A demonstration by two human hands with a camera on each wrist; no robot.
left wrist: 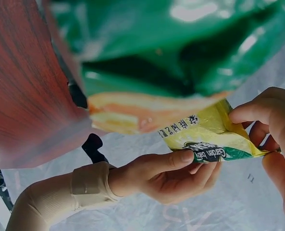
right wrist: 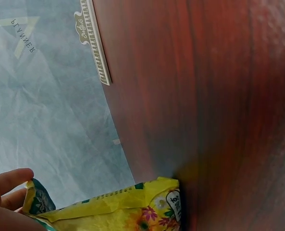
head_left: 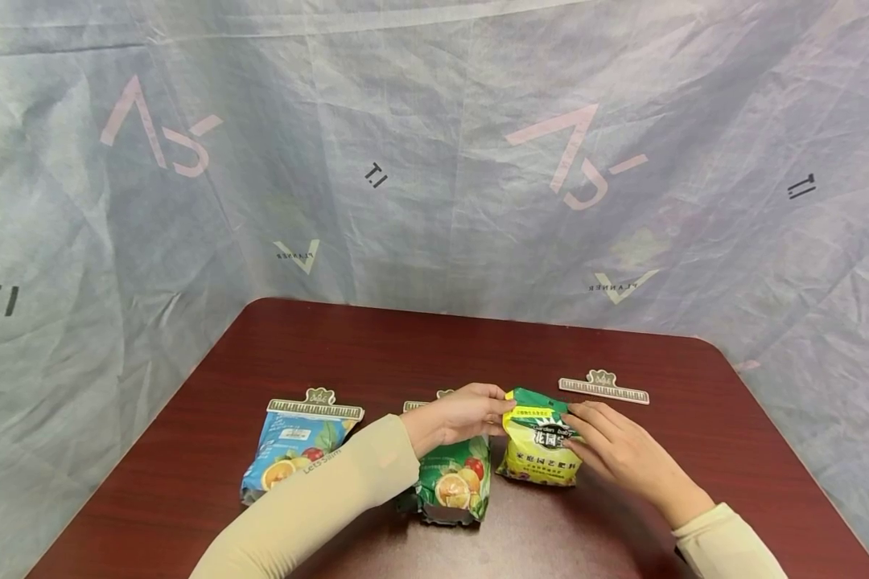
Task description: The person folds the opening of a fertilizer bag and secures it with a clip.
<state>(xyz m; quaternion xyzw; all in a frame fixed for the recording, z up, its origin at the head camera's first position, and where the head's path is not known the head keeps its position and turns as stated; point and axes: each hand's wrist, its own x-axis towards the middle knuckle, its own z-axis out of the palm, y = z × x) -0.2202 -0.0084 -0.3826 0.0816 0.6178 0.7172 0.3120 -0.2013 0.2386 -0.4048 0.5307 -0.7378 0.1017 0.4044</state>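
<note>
A yellow and green fertilizer bag (head_left: 539, 454) printed "Garden baby" stands on the table, its green top edge upward. My left hand (head_left: 467, 412) pinches its upper left corner between thumb and fingers. On the opposite side, my right hand (head_left: 623, 446) grips the upper right part, thumb on the printed front and fingers behind, as the left wrist view also shows. In the right wrist view, fingertips (right wrist: 24, 174) hold the bag's folded top. Behind the bag to the right lies a loose wide clip (head_left: 604, 388) with a piano-key pattern.
Left of the fertilizer bag stands a green fruit-print bag (head_left: 455, 482), partly covered by my left forearm, with a similar clip (head_left: 416, 406) at its top. Farther left is a blue fruit-print bag (head_left: 290, 446) closed by another clip (head_left: 315, 408). Grey cloth (head_left: 434, 161) hangs behind the dark red table (head_left: 376, 346).
</note>
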